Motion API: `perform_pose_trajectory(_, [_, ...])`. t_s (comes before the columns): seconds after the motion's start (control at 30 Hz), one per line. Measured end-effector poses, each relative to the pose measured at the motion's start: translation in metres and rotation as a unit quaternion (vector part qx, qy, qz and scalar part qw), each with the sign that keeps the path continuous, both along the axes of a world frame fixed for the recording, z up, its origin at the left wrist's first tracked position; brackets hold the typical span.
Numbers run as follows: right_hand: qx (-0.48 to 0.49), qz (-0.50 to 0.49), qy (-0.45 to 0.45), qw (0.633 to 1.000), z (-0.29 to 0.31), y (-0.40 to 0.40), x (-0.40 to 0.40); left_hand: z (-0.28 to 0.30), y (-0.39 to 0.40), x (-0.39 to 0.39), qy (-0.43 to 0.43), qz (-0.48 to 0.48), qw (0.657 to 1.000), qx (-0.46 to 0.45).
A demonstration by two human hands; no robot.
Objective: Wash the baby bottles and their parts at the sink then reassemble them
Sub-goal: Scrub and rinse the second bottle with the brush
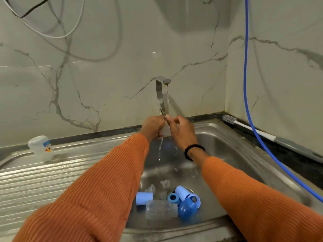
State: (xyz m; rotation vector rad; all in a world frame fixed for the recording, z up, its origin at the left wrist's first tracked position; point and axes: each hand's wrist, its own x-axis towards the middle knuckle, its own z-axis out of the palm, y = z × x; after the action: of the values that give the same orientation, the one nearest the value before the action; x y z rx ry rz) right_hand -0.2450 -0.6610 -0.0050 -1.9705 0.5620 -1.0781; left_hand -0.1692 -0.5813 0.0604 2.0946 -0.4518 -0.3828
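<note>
At frame centre, under the curved steel tap (161,95), the left hand (153,127) and right hand (183,131) together grasp a clear plastic bottle (165,131), water spilling below. Lower down, blue caps (144,198) and a clear bottle (160,209) lie in the steel sink (227,149).

Steel sink unit (73,173): upright clear bottle (41,148) on ribbed drainboard well left of the hands' grip, bottle brush (248,127) on back ledge to its right, loose bottle parts (181,200) in basin below.
</note>
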Motion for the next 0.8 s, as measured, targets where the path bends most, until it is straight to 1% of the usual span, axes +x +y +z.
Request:
perform_pose_trajectory(0.03, [0.030, 0.015, -0.011, 0.999, 0.001, -0.002, 0.000, -0.002, 0.003, -0.001, 0.079, 0.039, 0.995, -0.048])
perform_pose_trajectory(0.07, [0.071, 0.031, -0.017, 0.997, 0.000, -0.005, 0.002, -0.006, 0.005, -0.001, 0.129, 0.051, 0.985, -0.098])
perform_pose_trajectory(0.1, [0.117, 0.041, -0.023, 0.992, -0.001, -0.005, 0.004, -0.011, 0.010, -0.003, 0.163, 0.044, 0.976, -0.139])
perform_pose_trajectory(0.13, [0.154, 0.045, -0.033, 0.986, -0.002, -0.006, 0.005, -0.014, 0.015, -0.009, 0.189, 0.030, 0.968, -0.163])
perform_pose_trajectory(0.17, [0.183, 0.051, -0.049, 0.981, -0.001, -0.007, 0.005, -0.018, 0.022, -0.013, 0.193, 0.008, 0.967, -0.163])
perform_pose_trajectory(0.23, [0.217, 0.076, -0.070, 0.971, 0.007, -0.008, 0.000, -0.030, 0.033, -0.021, 0.169, -0.021, 0.977, -0.124])
perform_pose_trajectory(0.3, [0.208, 0.108, -0.064, 0.970, 0.015, -0.008, -0.006, -0.039, 0.042, -0.028, 0.178, -0.058, 0.975, -0.121])
perform_pose_trajectory(0.33, [0.196, 0.119, -0.064, 0.971, 0.018, -0.007, -0.009, -0.043, 0.042, -0.032, 0.183, -0.074, 0.971, -0.137])
perform_pose_trajectory(0.4, [0.180, 0.132, -0.067, 0.972, 0.022, -0.005, -0.013, -0.050, 0.040, -0.039, 0.140, -0.080, 0.974, -0.161])
perform_pose_trajectory(0.43, [0.177, 0.137, -0.074, 0.972, 0.025, -0.005, -0.016, -0.051, 0.037, -0.040, 0.090, -0.074, 0.981, -0.153])
perform_pose_trajectory(0.5, [0.181, 0.135, -0.096, 0.969, 0.028, -0.008, -0.022, -0.046, 0.034, -0.046, -0.053, -0.058, 0.991, -0.105])
perform_pose_trajectory(0.53, [0.189, 0.131, -0.107, 0.967, 0.029, -0.011, -0.024, -0.042, 0.032, -0.049, -0.125, -0.048, 0.988, -0.077])
perform_pose_trajectory(0.57, [0.199, 0.129, -0.115, 0.965, 0.030, -0.014, -0.025, -0.039, 0.030, -0.050, -0.177, -0.042, 0.982, -0.055])
perform_pose_trajectory(0.6, [0.206, 0.128, -0.118, 0.963, 0.030, -0.016, -0.026, -0.037, 0.026, -0.049, -0.211, -0.037, 0.976, -0.044])
perform_pose_trajectory(0.7, [0.209, 0.137, -0.104, 0.963, 0.029, -0.017, -0.024, -0.038, 0.019, -0.047, -0.247, 0.004, 0.968, -0.050])
perform_pose_trajectory(0.8, [0.194, 0.153, -0.086, 0.965, 0.024, -0.011, -0.021, -0.046, 0.021, -0.049, -0.232, 0.028, 0.970, -0.067])
